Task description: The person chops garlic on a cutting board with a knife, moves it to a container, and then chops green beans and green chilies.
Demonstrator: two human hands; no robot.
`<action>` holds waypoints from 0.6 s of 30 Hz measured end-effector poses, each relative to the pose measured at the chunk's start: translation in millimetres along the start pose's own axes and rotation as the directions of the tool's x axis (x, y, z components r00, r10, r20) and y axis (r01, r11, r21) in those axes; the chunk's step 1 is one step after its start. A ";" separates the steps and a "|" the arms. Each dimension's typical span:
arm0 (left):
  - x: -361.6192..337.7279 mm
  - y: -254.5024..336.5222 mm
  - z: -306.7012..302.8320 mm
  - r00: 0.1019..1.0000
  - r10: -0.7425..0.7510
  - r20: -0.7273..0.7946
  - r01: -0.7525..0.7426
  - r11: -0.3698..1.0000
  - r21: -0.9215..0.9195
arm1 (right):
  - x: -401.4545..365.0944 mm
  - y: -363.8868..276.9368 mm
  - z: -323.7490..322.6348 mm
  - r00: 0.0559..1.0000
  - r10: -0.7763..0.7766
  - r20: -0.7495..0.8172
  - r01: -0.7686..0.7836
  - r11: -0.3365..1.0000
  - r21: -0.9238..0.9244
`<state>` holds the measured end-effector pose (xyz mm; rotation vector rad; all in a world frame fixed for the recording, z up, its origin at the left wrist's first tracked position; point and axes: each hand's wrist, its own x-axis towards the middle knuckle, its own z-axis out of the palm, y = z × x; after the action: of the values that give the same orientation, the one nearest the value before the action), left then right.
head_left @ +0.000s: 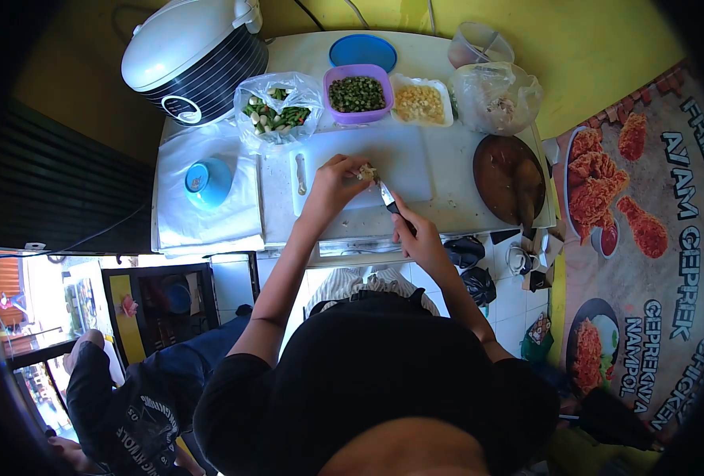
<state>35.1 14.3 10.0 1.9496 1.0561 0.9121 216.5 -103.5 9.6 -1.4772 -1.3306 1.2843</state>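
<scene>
Two bare hands meet over a rectangular white cutting board on a white-topped table; the left hand pinches a small pale irregular lump between its fingertips, above the middle of the board; the right hand is wrapped around the black handle of a short steel-bladed knife, its blade pointing towards the lump; whether the edge touches the lump cannot be told. Beyond the board, from left to right: a clear plastic bag of green and white vegetables; a square lilac plastic tub holding chopped green pieces; a white tray of pale yellow pieces. Right of the board lies a round brown mortar, a brown pestle resting in it; to the left, a light-blue bowl.
</scene>
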 end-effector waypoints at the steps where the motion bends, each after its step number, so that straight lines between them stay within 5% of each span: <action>1: 0.1 1.5 0.3 1.000 0.002 -0.001 -0.002 1.000 0.002 | 2.0 -0.7 -0.7 1.000 -0.005 0.011 0.005 1.000 -0.011; 18: 5.6 5.5 17.0 0.983 -0.126 -0.133 0.089 0.963 -0.255 | 12.6 -14.4 -22.4 0.999 -0.050 0.022 0.051 0.998 -0.030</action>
<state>53.6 12.6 7.7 1.6234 1.0644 1.0862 234.5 -86.7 25.7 -1.4454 -1.3984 1.2557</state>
